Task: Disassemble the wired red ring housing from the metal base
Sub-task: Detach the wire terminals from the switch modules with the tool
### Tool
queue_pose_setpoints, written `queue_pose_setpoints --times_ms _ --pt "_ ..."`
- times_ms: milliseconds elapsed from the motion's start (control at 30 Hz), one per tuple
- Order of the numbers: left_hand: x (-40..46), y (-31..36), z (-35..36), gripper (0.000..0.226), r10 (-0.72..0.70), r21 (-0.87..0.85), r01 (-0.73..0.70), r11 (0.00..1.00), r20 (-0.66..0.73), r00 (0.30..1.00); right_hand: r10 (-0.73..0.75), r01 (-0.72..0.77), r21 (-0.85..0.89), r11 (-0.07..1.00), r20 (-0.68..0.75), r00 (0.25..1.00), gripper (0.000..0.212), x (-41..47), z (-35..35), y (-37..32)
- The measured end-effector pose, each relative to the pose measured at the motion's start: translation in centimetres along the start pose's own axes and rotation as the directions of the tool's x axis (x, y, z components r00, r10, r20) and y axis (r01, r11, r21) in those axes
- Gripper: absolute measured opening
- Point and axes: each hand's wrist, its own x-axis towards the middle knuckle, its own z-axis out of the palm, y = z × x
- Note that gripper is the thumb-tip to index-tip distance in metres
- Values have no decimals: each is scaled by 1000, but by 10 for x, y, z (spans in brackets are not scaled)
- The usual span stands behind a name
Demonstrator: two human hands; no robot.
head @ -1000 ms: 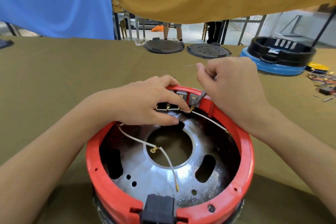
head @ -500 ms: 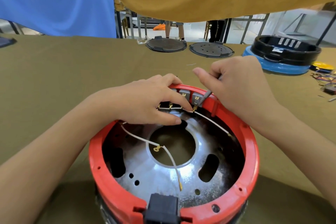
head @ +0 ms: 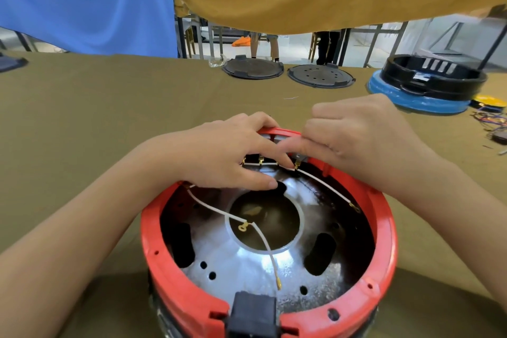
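While both hands [head: 288,151] crowd the far rim [head: 277,133] — near edge free

A workshop — a cloth-covered worktable [head: 82,107] carries dismantled cooker parts: two dark round lids [head: 253,68], a blue-and-black housing [head: 422,85], loose wires [head: 491,118] — metal-framed benches [head: 203,38] stand behind.

Two bare forearms are seen entering from the lower corners of the head view, and no sleeve is worn on either as far as the frame reaches. The left hand [head: 227,153] is ungloved; no ring, watch or band is seen at its wrist. The right hand [head: 362,137] is likewise bare. Short, plain fingernails are made out on the left thumb and forefinger.
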Motion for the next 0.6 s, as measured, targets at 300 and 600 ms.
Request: queue_pose_setpoints --times_ms 300,600 --pt "-1 -1 1 37 -12 22 13 1000 -17 1000 293 -313 140 939 147 945 63 1 7 14" --pt "0 -2 0 37 -14 10 14 1000 -9 1000 342 -354 183 917 94 935 57 -4 6 16"
